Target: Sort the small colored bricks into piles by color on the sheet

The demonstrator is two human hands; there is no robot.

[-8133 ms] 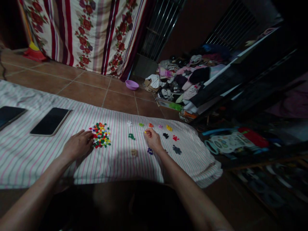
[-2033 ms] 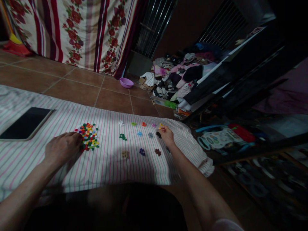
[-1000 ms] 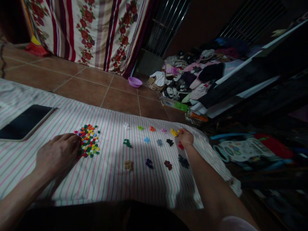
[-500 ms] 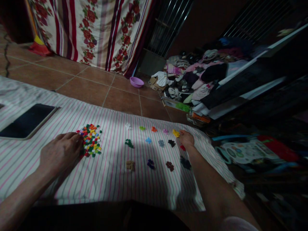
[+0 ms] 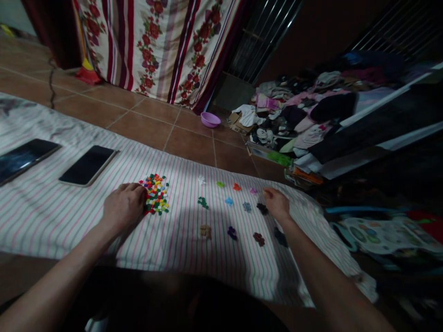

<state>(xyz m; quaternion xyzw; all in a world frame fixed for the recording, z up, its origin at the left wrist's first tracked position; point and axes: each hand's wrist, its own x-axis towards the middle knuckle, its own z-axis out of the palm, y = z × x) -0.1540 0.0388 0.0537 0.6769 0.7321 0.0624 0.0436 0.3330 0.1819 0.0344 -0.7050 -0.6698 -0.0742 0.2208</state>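
Note:
My left hand (image 5: 124,205) rests on the cloth with curled fingers at the near-left edge of a mixed pile of small coloured pieces (image 5: 157,193); its fingertips are hidden. At the right, my right hand (image 5: 278,203) is closed in a pinch low over the cloth, and what it may hold is too small to make out. Left of its fingertips lies a pink cluster (image 5: 253,190), with a black one (image 5: 262,209) just below. More single-colour clusters sit in rows: white (image 5: 201,180), lime (image 5: 220,184), orange (image 5: 236,186), green (image 5: 203,202), light blue (image 5: 229,201), grey (image 5: 247,206).
Tan (image 5: 205,231), dark purple (image 5: 232,233), brown (image 5: 258,239) and dark (image 5: 280,237) clusters lie nearer me. Two phones, one at the far left (image 5: 26,159) and another (image 5: 89,166), rest on the striped cloth (image 5: 138,249). Beyond are a purple basin (image 5: 210,120) and heaped clothes (image 5: 294,108).
The view has turned left, shifting everything rightward and showing more of the far-left phone. My right hand has moved left across the cloth, covering the yellow and red clusters. My left hand stays beside the pile.

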